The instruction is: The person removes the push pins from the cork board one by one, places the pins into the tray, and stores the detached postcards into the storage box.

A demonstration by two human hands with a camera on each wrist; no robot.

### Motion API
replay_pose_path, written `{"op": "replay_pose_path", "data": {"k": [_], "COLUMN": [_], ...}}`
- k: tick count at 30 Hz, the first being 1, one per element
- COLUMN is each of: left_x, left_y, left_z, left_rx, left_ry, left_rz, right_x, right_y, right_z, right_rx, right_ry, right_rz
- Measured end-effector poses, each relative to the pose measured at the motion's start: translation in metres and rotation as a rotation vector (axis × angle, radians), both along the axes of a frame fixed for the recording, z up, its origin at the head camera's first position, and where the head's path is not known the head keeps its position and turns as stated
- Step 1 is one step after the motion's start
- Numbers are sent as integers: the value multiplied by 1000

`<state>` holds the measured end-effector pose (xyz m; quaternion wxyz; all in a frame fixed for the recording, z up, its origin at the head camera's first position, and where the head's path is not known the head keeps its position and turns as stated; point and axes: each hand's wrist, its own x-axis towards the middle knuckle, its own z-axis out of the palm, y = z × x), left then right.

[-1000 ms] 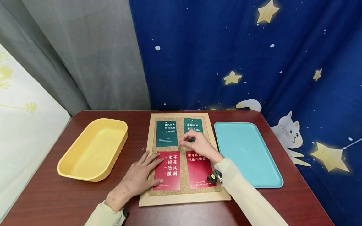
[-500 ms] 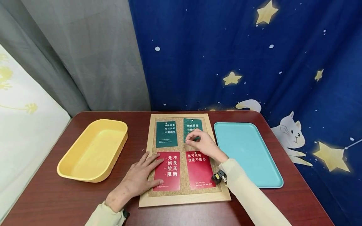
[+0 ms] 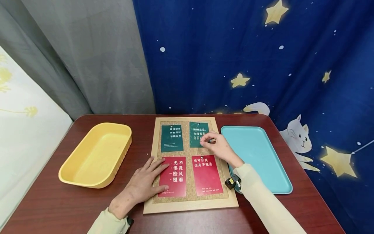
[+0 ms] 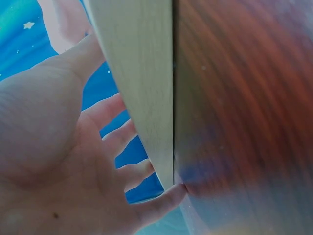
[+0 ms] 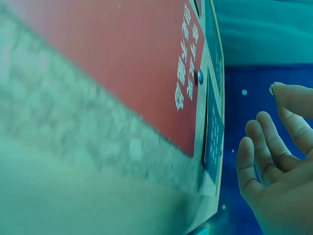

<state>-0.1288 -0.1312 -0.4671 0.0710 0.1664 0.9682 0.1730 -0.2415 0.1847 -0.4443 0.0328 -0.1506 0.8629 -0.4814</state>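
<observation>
A cork board (image 3: 189, 182) with a pale wooden frame lies on the table. Two green cards (image 3: 171, 141) are at its far end, and two red cards (image 3: 207, 178) at the near end. My left hand (image 3: 141, 183) rests spread over the frame's left side and the left red card (image 3: 178, 188). Above the board's right side, my right hand (image 3: 220, 146) pinches a small shiny pushpin (image 5: 272, 89) between thumb and index finger, near the right green card (image 3: 197, 130). A pushpin (image 5: 200, 77) stands at the right red card's top edge. No pin shows on the left red card.
A yellow basin (image 3: 96, 156) stands left of the board. A flat blue tray (image 3: 257, 156) lies close to the board's right side. Behind the dark red table (image 3: 140, 130) hang grey and blue curtains (image 3: 204, 65).
My right hand has moved rightward from the board's middle to its right side, uncovering the right red card and more of the right green card. My left hand stays in place.
</observation>
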Motion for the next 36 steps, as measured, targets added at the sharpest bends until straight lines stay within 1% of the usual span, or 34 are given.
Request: {"op": "replay_pose_path", "data": {"k": [12, 23, 30, 36], "left_x": [3, 1, 1, 1], "left_y": [0, 0, 1, 0], "left_z": [3, 2, 0, -2], "left_rx": [2, 1, 5, 5], "left_ry": [-6, -11, -2, 11], "left_rz": [-2, 8, 5, -1], "right_x": [2, 1, 1, 3], "right_y": [25, 41, 52, 59], "right_z": [-1, 0, 0, -4], "right_rx": [18, 43, 66, 66], "right_ry": [-12, 25, 18, 25], "right_rz": [-85, -108, -160, -174]}}
